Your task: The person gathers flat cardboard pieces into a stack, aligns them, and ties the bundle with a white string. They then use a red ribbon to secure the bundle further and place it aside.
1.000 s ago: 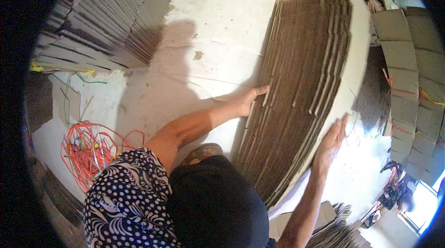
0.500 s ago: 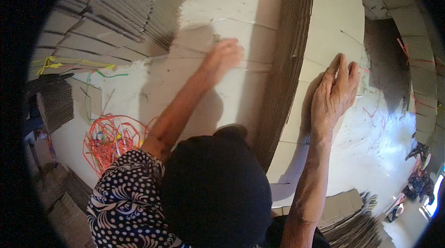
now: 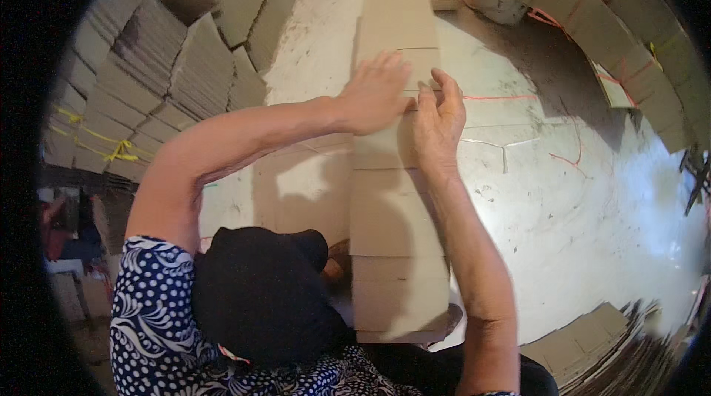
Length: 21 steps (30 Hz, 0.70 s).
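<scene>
A long stack of creased cardboard sheets runs from near my body away across the pale floor. My left hand lies on its top face, fingers outstretched and palm down. Along the right edge stands my right hand, its fingers apart and slightly bent, the thumb side toward the cardboard. Neither hand grips anything that I can see. A thin red string stretches out from the stack's right side, and a pale string lies on the floor beside my right hand.
Piled cardboard with a yellow tie stands at the left. More bundled cardboard curves along the upper right. At lower right lies another cardboard stack. A rounded black shape covers the lower middle.
The long stack now runs straighter away from me, and its ridged left side no longer shows. My left hand has come from beside it onto its top. My right hand remains along its right edge.
</scene>
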### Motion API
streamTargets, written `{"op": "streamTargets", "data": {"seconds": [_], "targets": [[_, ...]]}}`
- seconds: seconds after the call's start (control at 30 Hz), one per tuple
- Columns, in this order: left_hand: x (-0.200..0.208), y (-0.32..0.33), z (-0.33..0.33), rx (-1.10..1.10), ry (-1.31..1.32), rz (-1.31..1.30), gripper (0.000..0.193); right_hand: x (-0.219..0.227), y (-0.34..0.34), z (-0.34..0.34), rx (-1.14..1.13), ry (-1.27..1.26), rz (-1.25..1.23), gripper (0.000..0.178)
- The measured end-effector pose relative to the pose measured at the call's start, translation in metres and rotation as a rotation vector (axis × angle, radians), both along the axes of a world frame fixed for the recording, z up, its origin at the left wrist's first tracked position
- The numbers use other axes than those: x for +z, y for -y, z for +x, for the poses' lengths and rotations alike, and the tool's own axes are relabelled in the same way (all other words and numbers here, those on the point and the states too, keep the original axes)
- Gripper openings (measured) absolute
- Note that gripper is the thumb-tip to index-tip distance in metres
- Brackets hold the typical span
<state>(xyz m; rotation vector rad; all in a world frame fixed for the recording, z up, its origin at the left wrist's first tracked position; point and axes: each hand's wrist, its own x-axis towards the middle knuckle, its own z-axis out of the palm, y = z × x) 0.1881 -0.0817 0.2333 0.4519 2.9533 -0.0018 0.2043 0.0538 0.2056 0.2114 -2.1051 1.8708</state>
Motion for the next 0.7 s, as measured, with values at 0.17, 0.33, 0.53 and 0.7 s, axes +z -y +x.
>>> {"op": "streamTargets", "data": {"seconds": [0.17, 0.33, 0.53, 0.7], "targets": [[0.016, -0.002, 0.010, 0.081, 0.145, -0.097, 0.064, -0.075, -0.097, -0.040, 0.167, 0.335, 0.076, 0.027], [0.007, -0.003, 0.000, 0.063, 0.137, -0.098, 0.067, -0.170, -0.161, -0.047, -0.002, 0.363, 0.652, 0.032], [-0.006, 0.002, 0.001, 0.013, 0.010, -0.034, 0.064, -0.182, -0.159, -0.059, 0.155, 0.450, 0.980, 0.022], [-0.016, 0.010, 0.009, -0.012, -0.102, -0.017, 0.061, -0.171, -0.154, -0.039, 0.122, 0.488, 0.895, 0.014]]}}
